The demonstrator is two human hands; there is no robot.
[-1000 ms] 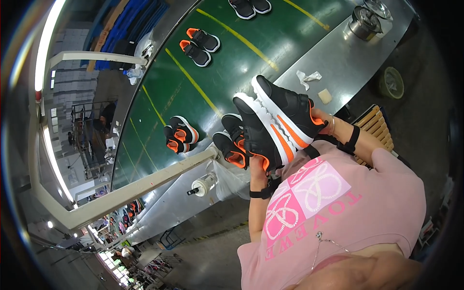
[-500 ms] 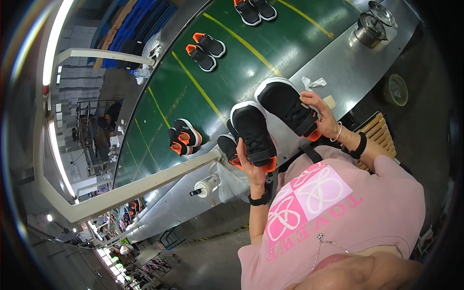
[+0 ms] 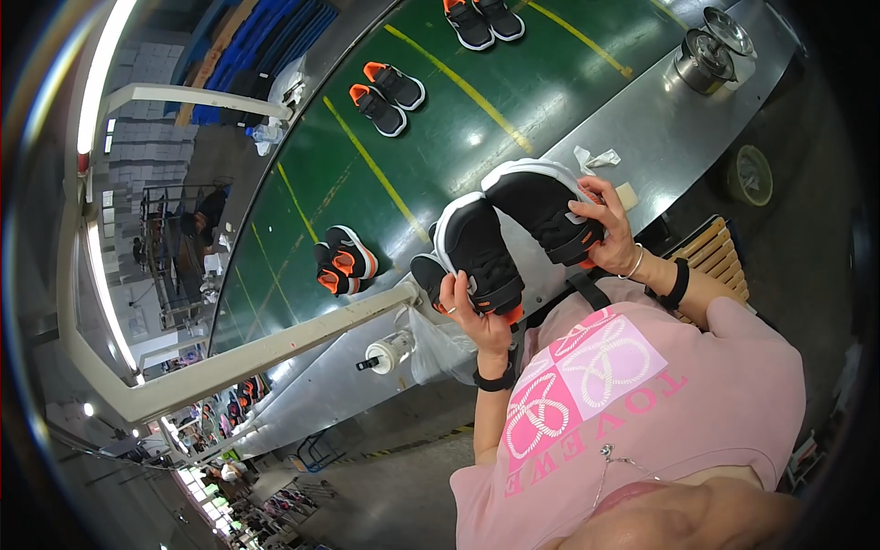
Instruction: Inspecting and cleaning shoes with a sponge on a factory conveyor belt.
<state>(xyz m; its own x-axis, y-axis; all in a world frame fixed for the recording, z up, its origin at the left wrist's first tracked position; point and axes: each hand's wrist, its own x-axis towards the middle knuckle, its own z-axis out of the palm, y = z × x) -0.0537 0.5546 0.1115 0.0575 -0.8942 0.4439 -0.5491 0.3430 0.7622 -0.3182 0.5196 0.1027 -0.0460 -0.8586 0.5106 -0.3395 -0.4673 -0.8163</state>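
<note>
My left hand point(image 3: 477, 323) grips a black sneaker point(image 3: 477, 252) with a white sole and orange lining, fingers wrapped around its heel end. My right hand point(image 3: 607, 225) holds the matching sneaker point(image 3: 539, 215) by its side and heel, tilted so that more of the white sole edge shows. The toes of both point away from me and nearly touch each other. Partly hidden behind the left sneaker is another dark shoe point(image 3: 424, 271).
Three pairs of similar shoes, the nearest pair point(image 3: 346, 259) among them, sit on a green belt point(image 3: 440, 119) with yellow lines. A metal ledge point(image 3: 660, 137) carries a metal pot point(image 3: 704, 62) and crumpled tissue point(image 3: 596, 158). A pale frame bar point(image 3: 275, 353) and a jar point(image 3: 390, 353) stand left.
The right-hand sneaker has come slightly lower and turned, with its toe nearer the other one. My left fingers have shifted on their shoe. The shoes on the belt have moved slightly left.
</note>
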